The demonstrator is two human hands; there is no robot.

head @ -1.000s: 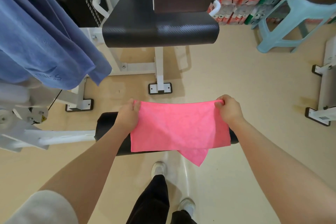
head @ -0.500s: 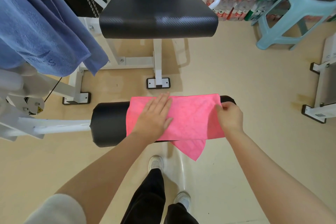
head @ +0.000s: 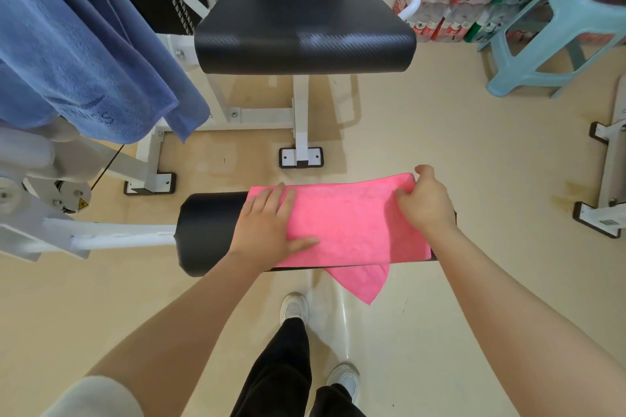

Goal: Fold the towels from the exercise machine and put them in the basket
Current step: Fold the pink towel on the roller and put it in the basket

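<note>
The left hand [head: 271,227] stays flat on the pink towel [head: 352,223]; the right hand [head: 423,203] has shifted to pinch its far corner.

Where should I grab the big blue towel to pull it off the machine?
Probably best near its low hanging edge, by the corner of the blue towel. That part dangles free over the white frame, so both hands could come from underneath and in front, pinch the hem, then lift it up and off. Its top is out of view, so how it is draped there cannot be told.
</note>
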